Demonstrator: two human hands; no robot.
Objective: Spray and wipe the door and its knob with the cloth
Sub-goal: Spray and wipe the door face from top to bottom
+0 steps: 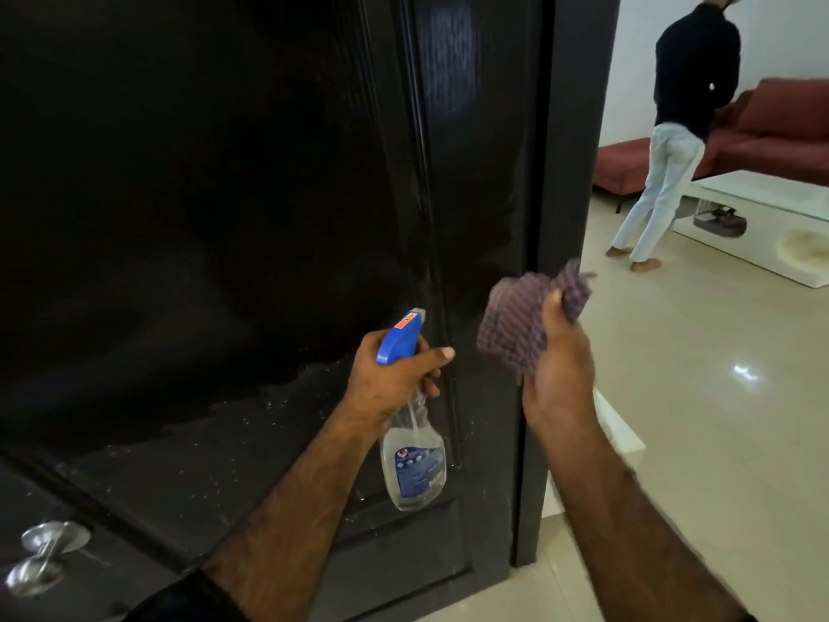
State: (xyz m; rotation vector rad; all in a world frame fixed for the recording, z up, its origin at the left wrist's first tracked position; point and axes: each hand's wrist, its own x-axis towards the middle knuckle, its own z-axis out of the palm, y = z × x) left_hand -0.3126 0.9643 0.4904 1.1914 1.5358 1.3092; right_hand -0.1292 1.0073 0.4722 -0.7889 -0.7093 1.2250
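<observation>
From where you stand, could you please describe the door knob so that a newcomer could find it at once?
Start with the big dark door that fills the left of the view. Follow it down to its lower left corner, well below and left of the left hand holding the spray bottle. The knob is the only shiny silver metal piece on that black surface.

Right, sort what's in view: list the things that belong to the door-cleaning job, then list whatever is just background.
Part of the job:
door
knob
spray bottle, in the left hand
cloth, in the right hand

Just background:
red sofa
white low table
another person by the sofa
</observation>
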